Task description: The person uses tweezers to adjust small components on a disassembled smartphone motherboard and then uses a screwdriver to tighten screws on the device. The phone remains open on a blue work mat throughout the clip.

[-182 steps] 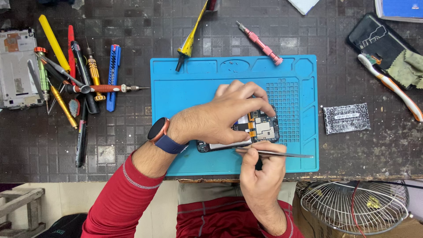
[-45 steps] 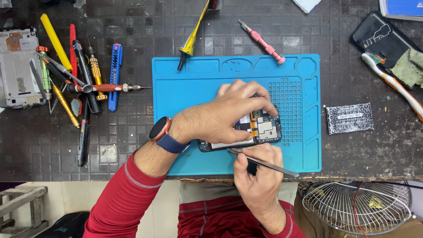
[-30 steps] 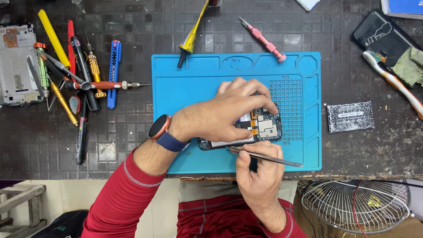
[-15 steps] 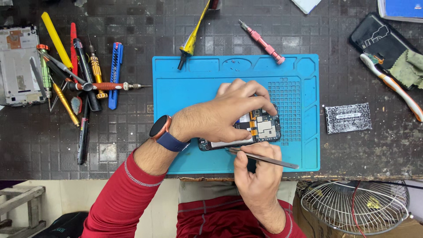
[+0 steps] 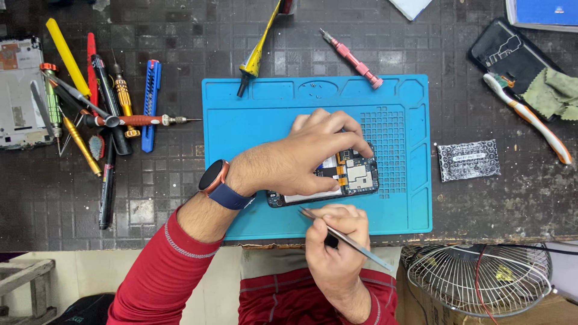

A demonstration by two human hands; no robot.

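An opened phone (image 5: 352, 177) with its circuit board showing lies on a blue work mat (image 5: 253, 129). My left hand (image 5: 301, 156) presses down on it and covers most of its left part. A watch with a blue strap sits on that wrist. My right hand (image 5: 337, 241) is at the mat's near edge, holding thin metal tweezers (image 5: 355, 244). The tweezers' tip points left, just below the phone's lower edge.
Several screwdrivers, pens and a blue cutter (image 5: 149, 102) lie left of the mat beside a phone frame (image 5: 18, 90). A pink screwdriver (image 5: 352, 59), a yellow-handled tool (image 5: 257, 54), a small black packet (image 5: 468, 160), a toothbrush (image 5: 530, 117) and a wire fan guard (image 5: 481, 277) surround it.
The right hand has slid the tweezers slightly left along the phone's lower edge. The left hand keeps its hold on the phone.
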